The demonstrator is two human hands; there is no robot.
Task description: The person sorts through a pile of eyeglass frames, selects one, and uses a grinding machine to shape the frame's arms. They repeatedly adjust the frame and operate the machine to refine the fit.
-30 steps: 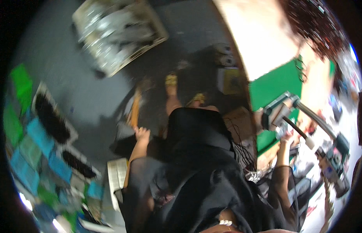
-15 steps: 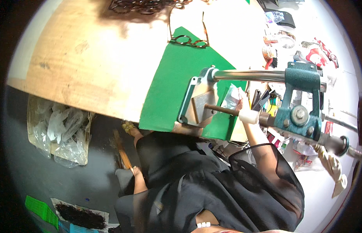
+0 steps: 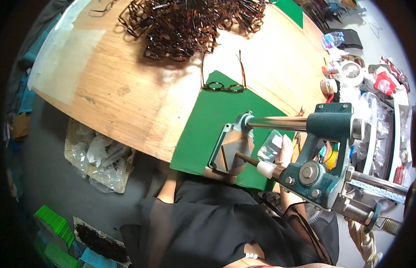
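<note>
Plastic bag [image 3: 269, 146], clear, is seemingly pinched at its right edge by the right hand [image 3: 285, 152] beside the teal bench press [image 3: 308, 172], under which a green mat [image 3: 194, 134] is laid, likely so the wooden table [image 3: 109, 102] is protected, while the left hand is hidden below the table edge, grip can't be told.

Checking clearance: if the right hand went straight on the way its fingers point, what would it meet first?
Likely the shiny steel column, next in that line in the picture. Depth is unclear: the column may lie nearer the camera, so the right hand might pass beneath it.
</note>
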